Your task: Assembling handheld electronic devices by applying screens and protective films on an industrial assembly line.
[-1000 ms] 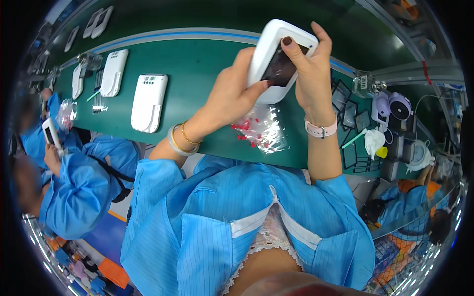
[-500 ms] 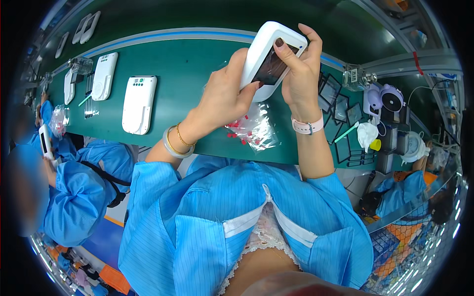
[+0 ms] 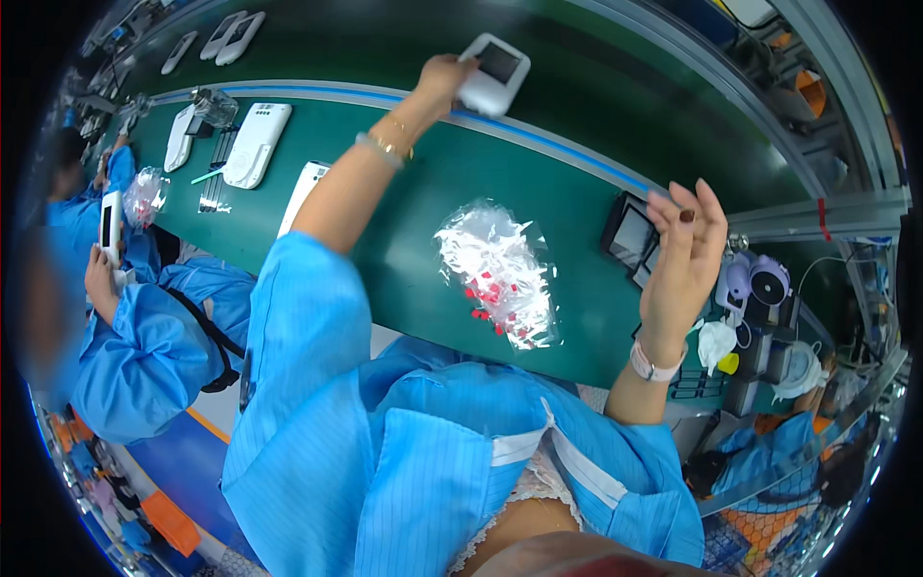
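Observation:
Stretched out to the far side of the bench, my left hand [image 3: 445, 81] grips the left edge of a white handheld device [image 3: 490, 94] with a dark screen facing up. The device is over the dark green strip beyond the blue-lined rail; whether it touches that surface I cannot tell. My right hand [image 3: 681, 264] is raised at the right with fingers apart, holding nothing. Behind it, partly covered, lie black-framed panels [image 3: 632, 236]. Between my arms a crumpled clear plastic bag [image 3: 490, 252] with small red pieces lies on the green bench [image 3: 413, 216].
A white device [image 3: 306, 188] lies partly behind my left forearm, with another white device [image 3: 258, 144] farther left. More devices [image 3: 240, 38] stand on the far strip. A purple fan-like gadget [image 3: 755, 279] is at the right. At the left a co-worker's hand [image 3: 101, 284] holds a device.
My left hand has carried the white device away from me, over the rail. The right hand has let go of it and moved right and down. The view has shifted too.

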Available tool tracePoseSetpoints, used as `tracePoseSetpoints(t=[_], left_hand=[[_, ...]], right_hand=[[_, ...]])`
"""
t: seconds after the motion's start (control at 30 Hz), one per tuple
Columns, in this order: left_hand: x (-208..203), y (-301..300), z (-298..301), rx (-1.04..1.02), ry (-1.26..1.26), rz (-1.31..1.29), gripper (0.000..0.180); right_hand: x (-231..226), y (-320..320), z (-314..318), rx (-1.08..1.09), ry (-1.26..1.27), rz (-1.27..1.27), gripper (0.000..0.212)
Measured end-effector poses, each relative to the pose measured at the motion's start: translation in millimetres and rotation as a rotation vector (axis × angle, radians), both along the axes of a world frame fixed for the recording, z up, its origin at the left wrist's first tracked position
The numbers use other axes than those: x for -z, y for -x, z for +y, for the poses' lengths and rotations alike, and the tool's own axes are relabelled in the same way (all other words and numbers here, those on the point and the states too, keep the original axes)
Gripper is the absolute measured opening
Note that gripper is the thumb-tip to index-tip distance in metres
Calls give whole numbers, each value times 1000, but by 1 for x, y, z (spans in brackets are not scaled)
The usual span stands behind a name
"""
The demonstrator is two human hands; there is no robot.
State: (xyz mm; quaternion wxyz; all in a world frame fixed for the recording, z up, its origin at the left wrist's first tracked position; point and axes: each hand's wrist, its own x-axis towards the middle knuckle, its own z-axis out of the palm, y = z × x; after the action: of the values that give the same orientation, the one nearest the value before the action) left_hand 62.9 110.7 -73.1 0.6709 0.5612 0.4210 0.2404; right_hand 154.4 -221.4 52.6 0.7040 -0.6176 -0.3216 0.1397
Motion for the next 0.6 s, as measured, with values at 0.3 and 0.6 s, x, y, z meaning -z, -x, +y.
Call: tracePoseSetpoints(t=[0.3, 0.6], left_hand=[[-58, 48, 30, 72, -910, 300, 44], [-11, 233, -127, 53, -1070, 1296, 89]], right_hand=[[6, -8, -43, -5, 80, 31, 35], [13, 9, -71, -77, 113, 62, 28]])
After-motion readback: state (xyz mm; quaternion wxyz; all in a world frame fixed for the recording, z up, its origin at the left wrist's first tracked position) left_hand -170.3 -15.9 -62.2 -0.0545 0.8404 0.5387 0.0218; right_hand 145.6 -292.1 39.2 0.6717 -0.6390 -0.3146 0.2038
